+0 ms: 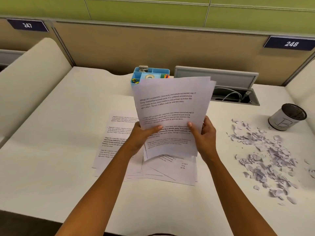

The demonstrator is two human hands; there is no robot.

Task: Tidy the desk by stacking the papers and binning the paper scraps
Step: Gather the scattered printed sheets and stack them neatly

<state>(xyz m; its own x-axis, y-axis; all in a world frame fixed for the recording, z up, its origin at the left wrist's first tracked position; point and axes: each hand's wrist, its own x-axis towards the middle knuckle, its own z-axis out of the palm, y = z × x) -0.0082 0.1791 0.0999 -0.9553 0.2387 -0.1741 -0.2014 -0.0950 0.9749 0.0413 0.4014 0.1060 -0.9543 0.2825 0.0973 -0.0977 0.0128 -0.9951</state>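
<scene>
Nearest to us, we see two bare forearms reaching forward over the white bench (51, 167). Just beyond the near edge, several loose sheets (119, 142) of printed paper lie fanned on the bench, overlapping one another under the arms.

Above those sheets we find the left hand (141, 135) and the right hand (204, 135) gripping a held sheaf (170, 106) of printed pages by its two side edges. Each thumb presses across the front page and the fingers curl behind; the sheaf stands tilted up from the bench, its lower edge sagging over the loose sheets. How many pages it has we cannot tell, though a few offset corners show at the top.

To the right, well apart from the papers, a spread of torn paper scraps (265, 160) litters the bench. Just beyond the scraps stands a small cylindrical bin (287, 119), white with a dark mesh inside, upright.

Farther back, partly hidden by the sheaf, we see a blue desk organiser (150, 75) holding a tape roll and small coloured items. Beside it on the right an open cable hatch (235, 92) shows white cables. Behind runs a tan partition (136, 46) with number plates 247 (27, 25) and 248 (291, 43).
</scene>
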